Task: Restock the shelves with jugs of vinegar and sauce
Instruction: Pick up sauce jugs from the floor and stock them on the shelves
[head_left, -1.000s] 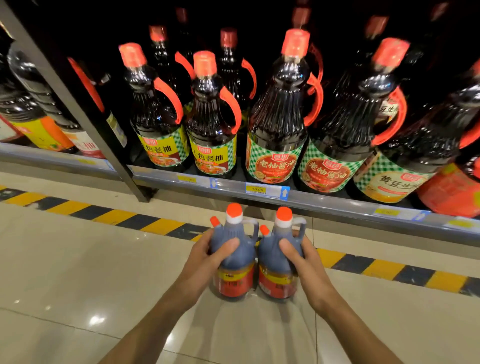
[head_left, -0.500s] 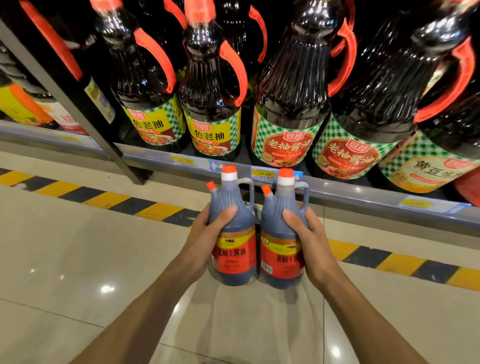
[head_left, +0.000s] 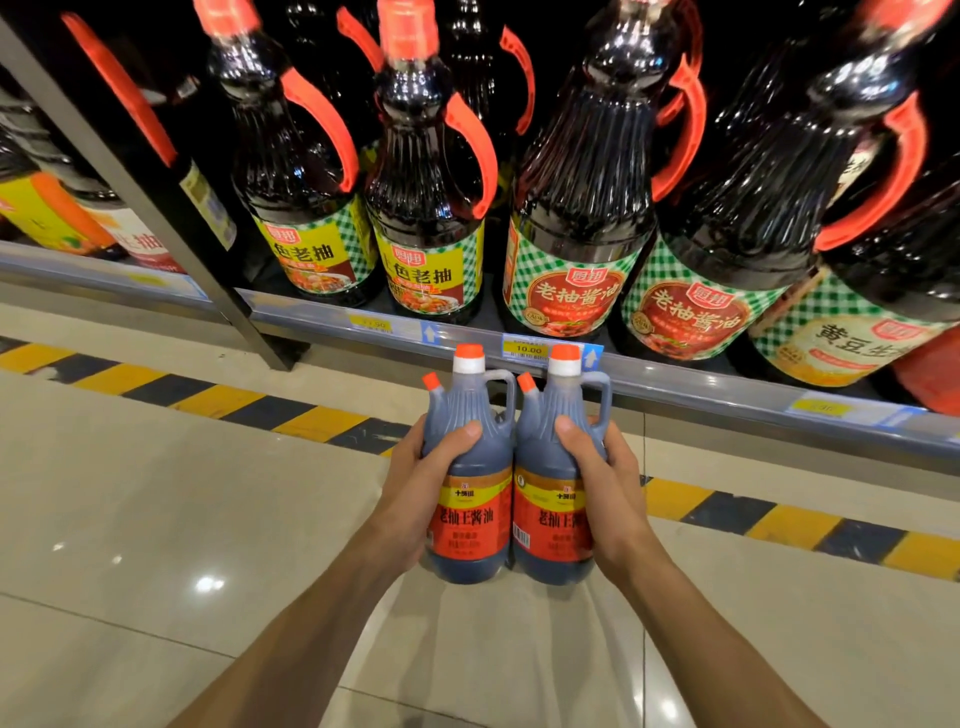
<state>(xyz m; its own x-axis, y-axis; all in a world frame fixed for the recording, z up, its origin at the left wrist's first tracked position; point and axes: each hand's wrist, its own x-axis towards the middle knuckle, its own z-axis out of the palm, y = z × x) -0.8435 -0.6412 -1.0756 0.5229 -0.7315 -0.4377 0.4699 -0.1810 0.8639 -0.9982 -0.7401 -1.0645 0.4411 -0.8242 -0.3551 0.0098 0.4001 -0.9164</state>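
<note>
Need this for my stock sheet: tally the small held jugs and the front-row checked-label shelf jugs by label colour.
Small jugs, held: 2
Yellow-label shelf jugs: 2
Red-label shelf jugs: 2
Cream-label shelf jugs: 1
Total: 7

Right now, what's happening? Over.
Left hand grips one small dark sauce jug; right hand grips its twin. Shelf front full of big bottles.

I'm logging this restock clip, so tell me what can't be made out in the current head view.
- Backs of the two small soy sauce jugs: turned away; left hand and right hand cover their outer sides.
- Left price tag on the shelf rail: blurred, unreadable.
- Rightmost big bottle's label: cut by the frame edge.
- Rear bottle row: lost in darkness behind the front bottles.
</note>
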